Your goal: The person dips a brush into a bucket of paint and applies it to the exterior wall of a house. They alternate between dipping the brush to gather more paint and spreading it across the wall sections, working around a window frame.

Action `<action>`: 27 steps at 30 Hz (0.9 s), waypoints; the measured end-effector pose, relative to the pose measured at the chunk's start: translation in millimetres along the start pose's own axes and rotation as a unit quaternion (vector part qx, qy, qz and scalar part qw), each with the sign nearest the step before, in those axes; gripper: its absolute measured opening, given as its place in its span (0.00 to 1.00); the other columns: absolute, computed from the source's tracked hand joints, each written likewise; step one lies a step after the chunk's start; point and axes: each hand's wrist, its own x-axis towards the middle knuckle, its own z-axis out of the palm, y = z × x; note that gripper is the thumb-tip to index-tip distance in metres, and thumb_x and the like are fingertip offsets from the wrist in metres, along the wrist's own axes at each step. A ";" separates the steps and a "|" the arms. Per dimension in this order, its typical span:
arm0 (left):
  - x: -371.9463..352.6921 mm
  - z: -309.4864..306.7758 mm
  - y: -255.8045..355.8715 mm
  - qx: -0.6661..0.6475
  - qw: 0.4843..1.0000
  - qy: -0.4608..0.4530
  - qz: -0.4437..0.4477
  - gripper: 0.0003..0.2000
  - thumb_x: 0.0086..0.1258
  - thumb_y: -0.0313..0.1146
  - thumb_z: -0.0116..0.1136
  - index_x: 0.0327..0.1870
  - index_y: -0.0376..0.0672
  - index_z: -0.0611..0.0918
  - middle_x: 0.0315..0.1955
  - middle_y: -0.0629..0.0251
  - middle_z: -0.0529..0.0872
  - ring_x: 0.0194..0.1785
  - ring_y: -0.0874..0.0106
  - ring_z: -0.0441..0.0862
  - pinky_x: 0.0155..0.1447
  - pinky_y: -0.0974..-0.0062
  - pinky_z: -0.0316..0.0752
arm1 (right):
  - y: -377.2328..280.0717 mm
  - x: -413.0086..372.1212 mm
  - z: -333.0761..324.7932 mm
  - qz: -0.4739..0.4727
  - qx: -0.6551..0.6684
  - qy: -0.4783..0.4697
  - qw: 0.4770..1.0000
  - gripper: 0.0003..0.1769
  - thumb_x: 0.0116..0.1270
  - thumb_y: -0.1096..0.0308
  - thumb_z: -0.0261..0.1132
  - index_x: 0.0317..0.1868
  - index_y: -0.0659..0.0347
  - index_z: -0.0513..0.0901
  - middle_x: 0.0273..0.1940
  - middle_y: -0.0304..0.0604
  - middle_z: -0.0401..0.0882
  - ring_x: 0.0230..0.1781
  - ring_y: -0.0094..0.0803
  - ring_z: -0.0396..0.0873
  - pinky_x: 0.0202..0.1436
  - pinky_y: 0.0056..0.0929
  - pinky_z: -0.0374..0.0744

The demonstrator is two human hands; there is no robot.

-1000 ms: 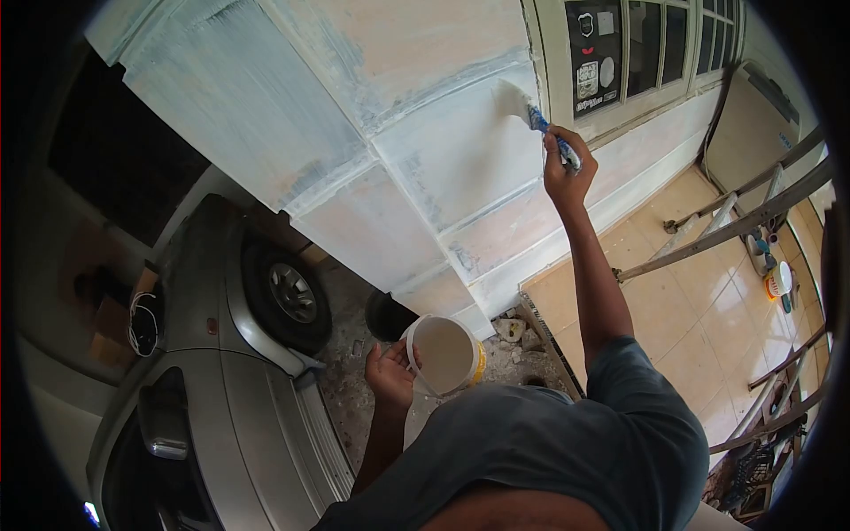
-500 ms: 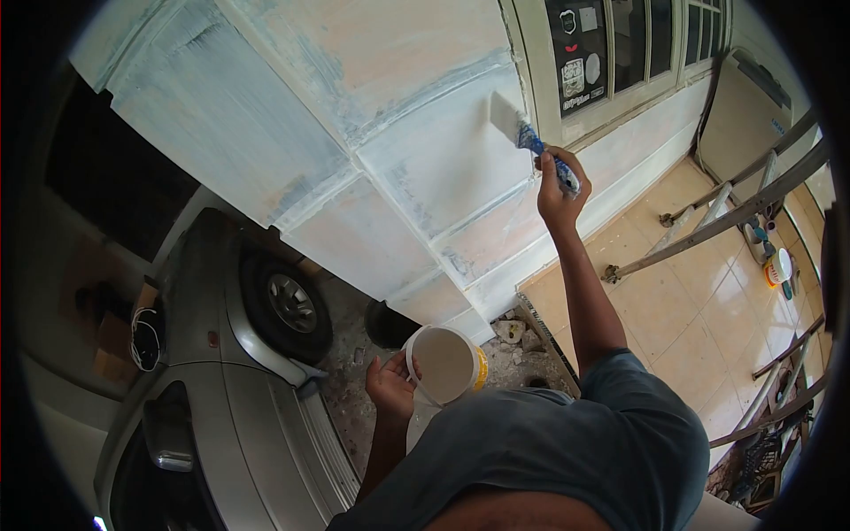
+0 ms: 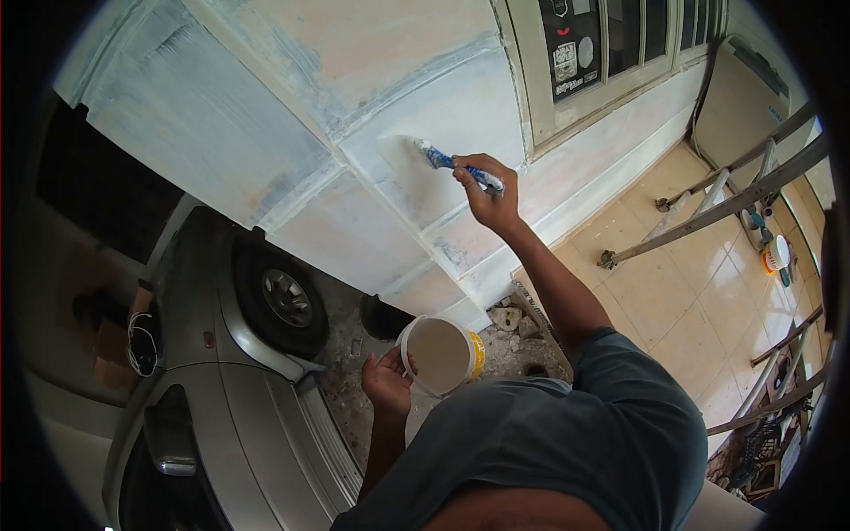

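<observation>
My right hand (image 3: 490, 192) grips the blue, paint-smeared handle of a paintbrush (image 3: 439, 159). The brush's white bristles lie against a panel of the wall (image 3: 372, 226), which has patchy white, bluish and pinkish paint with raised bands between panels. Down by my body, my left hand (image 3: 388, 379) holds a white paint bucket (image 3: 474, 356) by its rim, fingers hooked over the edge. The bucket has a yellow label and pale paint inside.
A silver car (image 3: 217, 398) with a dark wheel (image 3: 285, 296) stands close on the left. At right, a metal ladder (image 3: 699, 232) lies over the tiled floor (image 3: 660, 292), with a small tub (image 3: 776, 254) beyond. A window (image 3: 584, 62) borders the wall; rubble (image 3: 506, 320) sits at its foot.
My right hand has swept the brush left and slightly down across the panel, away from the window side. My left hand still holds the bucket in nearly the same place.
</observation>
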 end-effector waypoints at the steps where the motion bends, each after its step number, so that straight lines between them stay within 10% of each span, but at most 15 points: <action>1: 0.7 -1.4 0.1 0.000 1.000 -0.001 0.000 0.40 0.63 0.64 0.44 0.55 0.26 0.73 0.51 0.51 0.76 0.55 0.60 0.71 0.60 0.63 0.64 | 4.3 6.2 -10.6 -0.013 -0.019 0.025 0.999 0.04 0.62 0.77 0.65 0.38 0.68 0.83 0.36 0.50 0.85 0.35 0.32 0.83 0.40 0.26 0.79; 18: -0.3 17.6 -0.3 -0.016 1.000 0.015 -0.019 0.33 0.64 0.58 0.47 0.51 0.29 0.74 0.42 0.55 0.77 0.46 0.64 0.74 0.54 0.67 0.68 | 11.2 38.5 -121.3 0.001 -0.033 0.237 0.971 0.07 0.67 0.74 0.64 0.41 0.71 0.82 0.31 0.42 0.82 0.31 0.23 0.80 0.39 0.20 0.78; 27: 2.2 16.7 -2.2 0.013 1.000 -0.011 -0.010 0.38 0.62 0.62 0.47 0.53 0.28 0.75 0.51 0.52 0.75 0.55 0.61 0.71 0.58 0.64 0.66 | 2.4 -42.2 -20.2 0.127 0.075 -0.046 0.988 0.08 0.66 0.72 0.65 0.41 0.69 0.83 0.34 0.47 0.84 0.34 0.26 0.82 0.40 0.24 0.78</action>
